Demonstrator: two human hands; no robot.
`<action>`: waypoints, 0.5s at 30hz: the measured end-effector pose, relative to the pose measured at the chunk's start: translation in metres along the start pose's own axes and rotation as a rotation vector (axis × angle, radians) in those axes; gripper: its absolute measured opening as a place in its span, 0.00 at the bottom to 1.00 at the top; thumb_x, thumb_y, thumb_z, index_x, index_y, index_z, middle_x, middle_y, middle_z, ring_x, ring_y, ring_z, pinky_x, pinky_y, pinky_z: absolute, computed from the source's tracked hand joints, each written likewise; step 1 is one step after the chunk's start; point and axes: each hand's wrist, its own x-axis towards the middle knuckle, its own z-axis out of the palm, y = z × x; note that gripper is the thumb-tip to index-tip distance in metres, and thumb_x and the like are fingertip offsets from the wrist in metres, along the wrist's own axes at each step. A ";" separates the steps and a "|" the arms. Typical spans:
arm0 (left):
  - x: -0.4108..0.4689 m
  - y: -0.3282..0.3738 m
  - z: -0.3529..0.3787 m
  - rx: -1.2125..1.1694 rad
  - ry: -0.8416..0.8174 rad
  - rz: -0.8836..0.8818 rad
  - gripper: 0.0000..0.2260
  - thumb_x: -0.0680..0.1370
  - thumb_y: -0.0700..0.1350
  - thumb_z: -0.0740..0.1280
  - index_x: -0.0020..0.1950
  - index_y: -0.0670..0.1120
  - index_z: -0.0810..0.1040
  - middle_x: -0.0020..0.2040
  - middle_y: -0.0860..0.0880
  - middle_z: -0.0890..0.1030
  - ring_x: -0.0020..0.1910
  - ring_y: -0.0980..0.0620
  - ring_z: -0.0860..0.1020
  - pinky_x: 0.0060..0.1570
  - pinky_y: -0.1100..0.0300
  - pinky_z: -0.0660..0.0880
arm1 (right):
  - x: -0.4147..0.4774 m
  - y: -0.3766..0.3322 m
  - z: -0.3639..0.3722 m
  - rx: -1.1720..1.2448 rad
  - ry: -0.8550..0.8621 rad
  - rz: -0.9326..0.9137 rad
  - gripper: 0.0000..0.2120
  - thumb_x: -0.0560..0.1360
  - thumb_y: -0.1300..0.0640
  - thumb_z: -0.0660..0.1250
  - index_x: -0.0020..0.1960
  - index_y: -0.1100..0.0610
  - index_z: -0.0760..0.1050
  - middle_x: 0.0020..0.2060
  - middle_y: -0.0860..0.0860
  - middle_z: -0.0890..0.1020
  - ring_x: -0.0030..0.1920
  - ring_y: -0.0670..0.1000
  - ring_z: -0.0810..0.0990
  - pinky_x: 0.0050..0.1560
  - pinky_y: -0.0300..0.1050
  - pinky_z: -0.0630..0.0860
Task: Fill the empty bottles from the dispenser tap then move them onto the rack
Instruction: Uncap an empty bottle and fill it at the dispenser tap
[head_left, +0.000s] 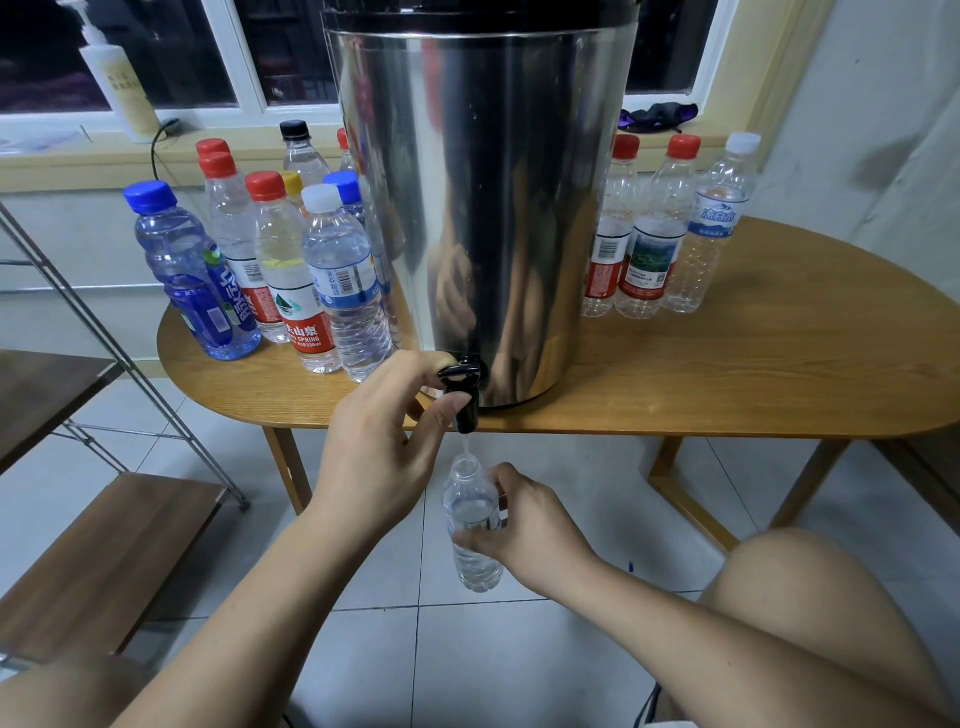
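The left hand (384, 441) is at the black tap (466, 400), low on the front of the steel dispenser (483, 208). The dispenser stands close to the front edge of the tabletop (753, 374). The hand's fingers (415, 364) are curled over the tap's lever, with the thumb pressed against it from below.

A thin stream of water (466, 444) falls from the spout into the neck of an uncapped bottle (470, 512). That bottle is held upright in the air just below the front edge of the tabletop, over the tiled floor (519, 649). The right hand (524, 527) grasps it around the middle, fingers wrapped round the body.

A cluster of capped bottles (337, 280) crowds the left end of the tabletop, just beside the dispenser. Three clear bottles (649, 244), also capped, stand in a row on the dispenser's other side, toward the back edge.

The rack (104, 545), wooden shelves in a metal frame, stands on the floor off the tabletop's left end.
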 end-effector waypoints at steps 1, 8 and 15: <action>0.000 0.000 0.000 -0.004 0.002 0.000 0.08 0.82 0.39 0.73 0.59 0.49 0.81 0.51 0.54 0.82 0.49 0.61 0.78 0.45 0.66 0.74 | 0.000 0.000 0.000 -0.001 0.000 0.001 0.26 0.64 0.34 0.77 0.55 0.45 0.73 0.48 0.41 0.84 0.49 0.45 0.83 0.52 0.53 0.83; 0.000 -0.002 0.001 -0.012 0.002 0.012 0.07 0.82 0.40 0.73 0.59 0.48 0.81 0.51 0.54 0.82 0.49 0.56 0.80 0.46 0.57 0.77 | 0.001 0.000 0.000 0.002 -0.004 0.008 0.27 0.64 0.34 0.77 0.55 0.45 0.73 0.48 0.41 0.84 0.49 0.44 0.83 0.52 0.54 0.83; 0.000 -0.001 0.000 -0.003 0.002 0.004 0.08 0.82 0.39 0.73 0.59 0.48 0.81 0.51 0.54 0.83 0.49 0.60 0.78 0.45 0.63 0.75 | 0.000 0.000 0.000 -0.001 -0.008 0.003 0.27 0.64 0.34 0.77 0.55 0.45 0.73 0.49 0.40 0.84 0.50 0.44 0.83 0.52 0.53 0.83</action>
